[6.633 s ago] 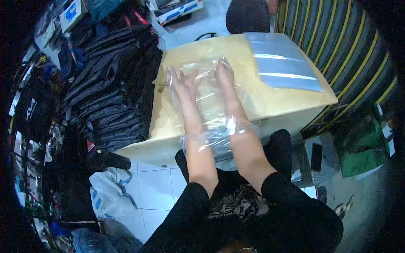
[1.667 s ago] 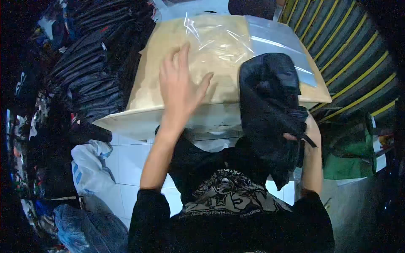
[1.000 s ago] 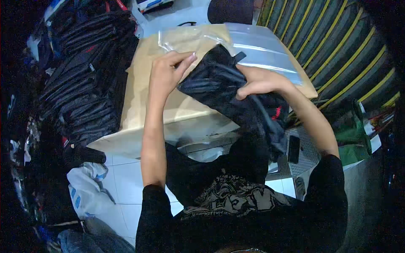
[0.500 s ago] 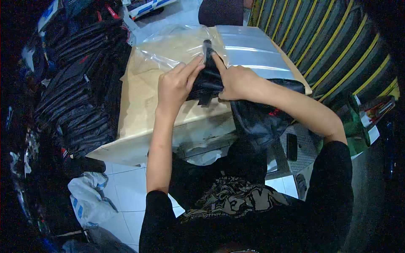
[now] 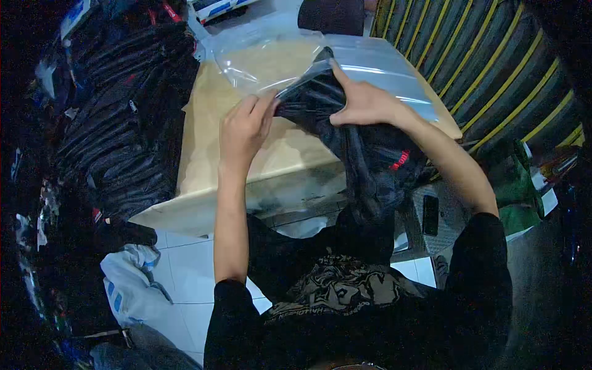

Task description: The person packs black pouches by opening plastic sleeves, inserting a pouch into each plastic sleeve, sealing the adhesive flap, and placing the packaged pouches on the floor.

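Observation:
A black fabric item (image 5: 376, 148) with red lettering lies over the table's near edge and hangs down from it. Its far end is bunched between my hands at the mouth of a clear plastic bag (image 5: 259, 61). My left hand (image 5: 245, 122) is closed, pinching the left side of the bunched fabric and the plastic edge. On the other side, my right hand (image 5: 370, 106) grips the fabric, thumb below and index finger stretched along its far end. The other right fingers are hidden.
Flat clear plastic bags (image 5: 382, 68) lie on the yellowish table (image 5: 206, 135). A pile of black fabric items (image 5: 129, 123) stands at left. A phone (image 5: 430, 214) rests on a grey surface at lower right. Black-and-yellow striped material (image 5: 487, 68) stands behind; a white plastic sack (image 5: 129, 283) is on the floor.
The black item's end has been spread wider between my hands, and the plastic edge now lies over it. My left hand moved left and nearer; my right hand shifted right, uncovering the red lettering.

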Demonstrator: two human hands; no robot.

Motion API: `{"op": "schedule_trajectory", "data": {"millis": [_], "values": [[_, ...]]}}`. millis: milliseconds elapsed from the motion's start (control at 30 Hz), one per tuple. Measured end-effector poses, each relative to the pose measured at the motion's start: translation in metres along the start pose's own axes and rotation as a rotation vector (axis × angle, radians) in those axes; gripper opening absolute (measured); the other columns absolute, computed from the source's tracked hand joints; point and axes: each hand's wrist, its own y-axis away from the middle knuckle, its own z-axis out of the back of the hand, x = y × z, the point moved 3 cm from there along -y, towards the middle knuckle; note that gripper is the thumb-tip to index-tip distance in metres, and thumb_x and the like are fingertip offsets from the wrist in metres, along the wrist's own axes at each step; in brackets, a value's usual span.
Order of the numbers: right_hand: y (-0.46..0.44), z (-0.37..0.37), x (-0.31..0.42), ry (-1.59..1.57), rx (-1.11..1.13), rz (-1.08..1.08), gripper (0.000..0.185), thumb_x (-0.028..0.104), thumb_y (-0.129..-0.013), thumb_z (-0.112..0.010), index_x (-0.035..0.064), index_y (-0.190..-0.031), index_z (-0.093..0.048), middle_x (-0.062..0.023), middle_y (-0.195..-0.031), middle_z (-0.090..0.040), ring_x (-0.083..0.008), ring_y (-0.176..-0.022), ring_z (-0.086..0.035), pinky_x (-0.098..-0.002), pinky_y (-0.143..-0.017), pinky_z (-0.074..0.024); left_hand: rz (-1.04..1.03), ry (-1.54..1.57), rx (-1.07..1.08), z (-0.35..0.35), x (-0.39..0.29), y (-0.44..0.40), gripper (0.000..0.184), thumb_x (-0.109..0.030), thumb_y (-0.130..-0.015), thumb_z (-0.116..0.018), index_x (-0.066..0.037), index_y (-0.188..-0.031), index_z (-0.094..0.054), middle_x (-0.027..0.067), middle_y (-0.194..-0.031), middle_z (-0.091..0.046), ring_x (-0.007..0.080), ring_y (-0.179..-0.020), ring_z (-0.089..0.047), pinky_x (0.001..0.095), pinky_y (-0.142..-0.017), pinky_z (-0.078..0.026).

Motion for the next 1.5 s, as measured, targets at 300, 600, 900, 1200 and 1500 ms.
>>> {"op": "schedule_trajectory", "data": {"millis": [300, 600, 900, 1200, 1500], "values": [[-0.014, 0.000, -0.025, -0.186, -0.078, 0.119, 0.100, 0.034, -0.060, -0.071, -0.0119, -0.136, -0.025, -0.0306, -0.115, -0.055, -0.0346, -0.104, -0.056, -0.0323, -0.092, -0.0431, 0.052, -0.053, -0.071, 0.014, 0.005, -0.022, 0.014, -0.017, -0.079, -0.070, -0.011, -0.090, -0.063, 0.0048, -0.065, -0.049, 0.0222, -0.054, -0.053, 0.0346, -0.048, -0.042], [-0.021, 0.004, -0.025, -0.128, -0.247, -0.201, 0.109, 0.045, -0.057, -0.069, -0.0231, -0.129, -0.023, -0.0360, -0.104, -0.057, -0.0397, -0.100, -0.059, -0.0345, -0.089, -0.0459, 0.100, 0.345, 0.029, -0.003, -0.016, -0.030, 0.021, 0.000, -0.078, -0.067, -0.007, -0.097, -0.065, 0.0091, -0.080, -0.055, 0.0229, -0.067, -0.058, 0.0337, -0.058, -0.046], [-0.031, -0.027, 0.015, 0.094, 0.012, -0.105, 0.122, 0.047, -0.062, -0.070, -0.0205, -0.135, 0.000, -0.0324, -0.101, -0.061, -0.0406, -0.094, -0.062, -0.0392, -0.084, -0.0499, 0.191, 0.248, -0.187, -0.007, -0.027, -0.012, 0.020, 0.004, -0.074, -0.066, -0.005, -0.091, -0.066, 0.0107, -0.083, -0.057, 0.0262, -0.072, -0.060, 0.0331, -0.060, -0.048], [-0.059, -0.032, -0.011, -0.259, -0.057, 0.182, 0.123, 0.061, -0.064, -0.072, -0.0161, -0.138, -0.010, -0.0383, -0.132, -0.037, -0.0397, -0.127, -0.040, -0.0336, -0.106, -0.0312, 0.222, 0.126, 0.062, -0.012, -0.031, 0.041, 0.021, -0.003, -0.076, -0.064, -0.006, -0.096, -0.061, 0.0103, -0.084, -0.058, 0.0284, -0.071, -0.059, 0.0359, -0.063, -0.048], [-0.047, -0.019, -0.063, -0.710, 0.152, 0.004, 0.039, 0.021, -0.079, -0.070, -0.0074, -0.104, -0.063, -0.0105, -0.090, -0.067, -0.0159, -0.077, -0.063, -0.0276, -0.075, -0.0497, 0.357, 0.134, 0.099, 0.022, -0.029, 0.039, 0.009, -0.007, -0.073, -0.065, -0.004, -0.077, -0.057, 0.0099, -0.071, -0.055, 0.0274, -0.065, -0.057, 0.0353, -0.059, -0.046]]}}
